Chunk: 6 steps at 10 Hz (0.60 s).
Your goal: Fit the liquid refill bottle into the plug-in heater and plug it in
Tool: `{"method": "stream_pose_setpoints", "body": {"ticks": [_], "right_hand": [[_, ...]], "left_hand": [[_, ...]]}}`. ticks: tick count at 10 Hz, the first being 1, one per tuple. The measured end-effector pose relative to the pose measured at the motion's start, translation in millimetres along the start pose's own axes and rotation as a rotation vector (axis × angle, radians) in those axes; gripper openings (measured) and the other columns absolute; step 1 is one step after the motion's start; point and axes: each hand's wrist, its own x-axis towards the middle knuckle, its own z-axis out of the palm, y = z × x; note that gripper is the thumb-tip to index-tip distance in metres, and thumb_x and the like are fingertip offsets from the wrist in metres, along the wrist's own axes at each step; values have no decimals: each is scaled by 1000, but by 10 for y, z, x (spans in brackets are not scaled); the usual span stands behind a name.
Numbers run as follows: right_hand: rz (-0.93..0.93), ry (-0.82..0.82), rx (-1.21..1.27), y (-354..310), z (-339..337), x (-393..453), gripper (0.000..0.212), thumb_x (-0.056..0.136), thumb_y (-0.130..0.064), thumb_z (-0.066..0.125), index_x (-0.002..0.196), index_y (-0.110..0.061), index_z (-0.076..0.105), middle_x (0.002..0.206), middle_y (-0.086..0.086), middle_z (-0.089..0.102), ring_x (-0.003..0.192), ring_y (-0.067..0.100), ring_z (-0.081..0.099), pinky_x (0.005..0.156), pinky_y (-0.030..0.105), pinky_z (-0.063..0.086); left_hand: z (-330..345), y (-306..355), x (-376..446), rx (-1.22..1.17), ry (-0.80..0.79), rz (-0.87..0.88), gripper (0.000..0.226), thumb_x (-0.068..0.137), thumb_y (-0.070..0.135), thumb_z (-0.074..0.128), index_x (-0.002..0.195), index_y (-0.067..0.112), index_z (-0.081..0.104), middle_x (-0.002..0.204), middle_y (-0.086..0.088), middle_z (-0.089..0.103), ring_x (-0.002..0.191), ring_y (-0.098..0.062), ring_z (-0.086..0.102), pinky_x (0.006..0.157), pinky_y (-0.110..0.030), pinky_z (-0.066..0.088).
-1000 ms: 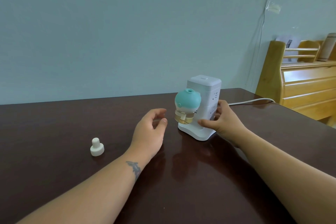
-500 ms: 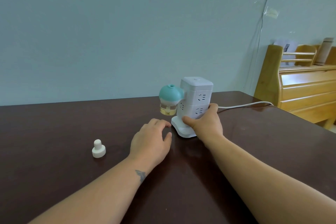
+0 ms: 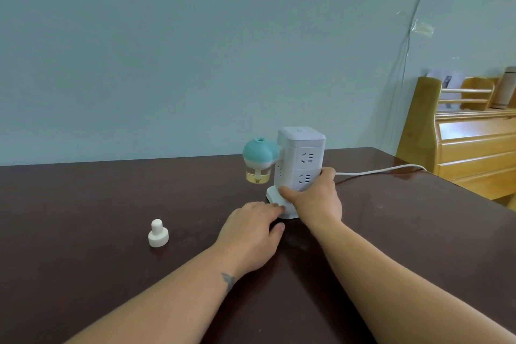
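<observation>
**Heater plugged in, tower turned**

Turned the tower (image 3: 300, 165) since before, so the heater (image 3: 259, 151) with bottle (image 3: 257, 175) sticks out left. Right hand (image 3: 314, 198) clamps the tower's lower half; left hand (image 3: 251, 234) lies flat, fingers loose (cap (image 3: 157, 233) sits apart).

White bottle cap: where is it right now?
Head view: the white cap stands alone on the dark table, lower left, left of the left hand, clear of the socket tower.

The right hand (image 3: 315, 198) grips a white socket tower (image 3: 301, 165) carrying a plugged-in teal dome-shaped heater (image 3: 259, 151) with its clear amber-liquid bottle (image 3: 257, 175).
</observation>
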Motion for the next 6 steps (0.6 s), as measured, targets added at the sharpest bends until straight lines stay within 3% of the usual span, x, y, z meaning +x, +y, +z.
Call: {"method": "stream_pose_setpoints", "body": {"ticks": [1,2,3,4,5,6], "right_hand": [[-2,-19,44,-7,-8,-10,72,61,-38,83,109,-21,32,117,3,56,90,22,54,69,38,47],[-1,-72,164,-45,-30,-31,85,61,-38,86,125,-16,34,123,6,55,107,26,57,84,46,52],[6,-77,251,-134,-122,-78,103,66,-44,83,144,-16,22,142,10,46,128,31,47,100,53,45],[-96,34,280,-300,-255,-160,102,75,-44,76,151,-19,12,153,10,30,141,30,30,110,49,33],[-264,102,364,-589,-396,-369,77,82,-40,69,144,-23,28,138,5,40,131,21,36,101,35,36],[-296,-77,532,-943,-579,-511,33,88,-50,57,108,-25,54,103,0,58,94,12,56,72,18,42]], "left_hand": [[-7,12,-5,30,-23,3,45,98,35,41,142,30,44,150,10,45,141,-15,33,114,-40,29],[-45,3,-16,2,14,-2,44,97,36,43,141,28,46,147,9,48,138,-16,36,113,-39,31],[-174,18,-45,-128,47,-46,41,97,40,43,135,26,53,140,7,54,131,-16,45,107,-39,38],[-405,12,-85,-216,118,-53,36,98,44,38,116,26,64,121,4,63,115,-16,55,97,-37,44],[-745,22,-202,-335,193,-68,42,98,52,34,111,28,67,110,11,62,103,-5,54,82,-22,37],[-1179,57,-302,-614,311,-105,63,81,72,26,92,28,70,93,14,69,88,-1,62,75,-20,41]]}}
